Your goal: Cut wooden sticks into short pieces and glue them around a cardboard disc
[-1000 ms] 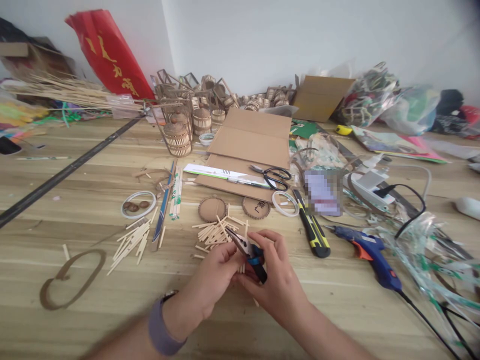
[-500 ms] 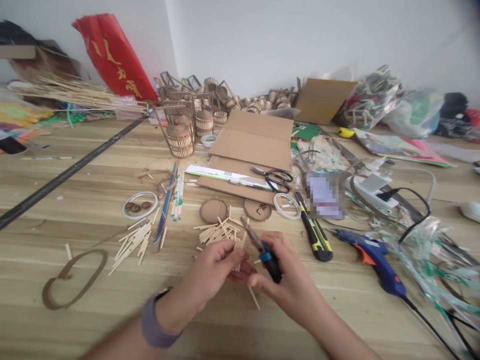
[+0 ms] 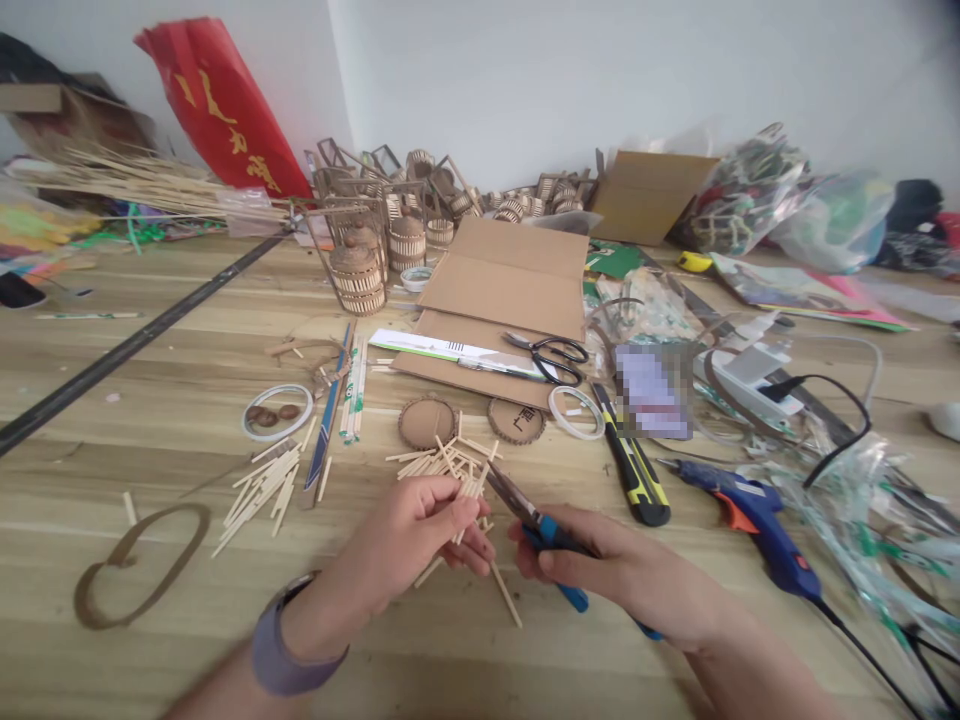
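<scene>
My left hand [image 3: 429, 535], wearing a watch with a purple band, pinches several short wooden sticks [image 3: 469, 492] between thumb and fingers. My right hand [image 3: 600, 560] is wrapped round the blue-and-black handles of a pair of pliers [image 3: 551, 530]. The jaws point up and left, just right of the held sticks; whether they touch them I cannot tell. A pile of loose sticks [image 3: 424, 465] lies behind my left hand, partly hidden by it. One longer stick [image 3: 506, 597] slants on the table below the hands. Two round cardboard discs [image 3: 427, 423] with corrugated edging lie beyond the pile.
On the right lie a yellow-black utility knife [image 3: 634, 465] and a blue glue gun [image 3: 765, 530]. Black scissors [image 3: 551, 355] rest on cardboard sheets [image 3: 510, 270]. Left are another stick pile [image 3: 259, 490] and a brown strip loop [image 3: 142, 565]. Small stick-built baskets [image 3: 358, 275] stand at the back.
My right hand has moved right and turned the pliers, so their handles now show spread apart. My left hand has shifted slightly left, still pinching the sticks.
</scene>
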### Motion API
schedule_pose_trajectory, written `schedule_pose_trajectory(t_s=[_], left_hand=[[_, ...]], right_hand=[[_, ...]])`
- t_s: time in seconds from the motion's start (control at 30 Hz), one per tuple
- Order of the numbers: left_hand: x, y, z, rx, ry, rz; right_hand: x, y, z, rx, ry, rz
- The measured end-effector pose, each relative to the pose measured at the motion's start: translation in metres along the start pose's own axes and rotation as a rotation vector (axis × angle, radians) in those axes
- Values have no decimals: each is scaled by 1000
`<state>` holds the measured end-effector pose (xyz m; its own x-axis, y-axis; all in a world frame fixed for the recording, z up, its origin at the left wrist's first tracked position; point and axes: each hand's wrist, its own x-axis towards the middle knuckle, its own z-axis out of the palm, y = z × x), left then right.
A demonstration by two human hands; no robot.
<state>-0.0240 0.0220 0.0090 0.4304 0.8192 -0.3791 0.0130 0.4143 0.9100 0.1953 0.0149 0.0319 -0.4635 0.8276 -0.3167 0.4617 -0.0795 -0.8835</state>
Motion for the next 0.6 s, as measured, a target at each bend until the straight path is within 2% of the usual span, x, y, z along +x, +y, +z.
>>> schedule_pose_trajectory(t_s=[0.1, 0.23, 0.6], left_hand=[[-1, -1, 4, 22, -32, -4], [-2, -4, 7, 5, -98, 1], [-1, -6, 11, -41, -124, -31]], right_hand=[[1, -2, 3, 96, -111, 89], [2, -6, 6, 150, -161, 65], [5, -10, 10, 177, -172, -5]])
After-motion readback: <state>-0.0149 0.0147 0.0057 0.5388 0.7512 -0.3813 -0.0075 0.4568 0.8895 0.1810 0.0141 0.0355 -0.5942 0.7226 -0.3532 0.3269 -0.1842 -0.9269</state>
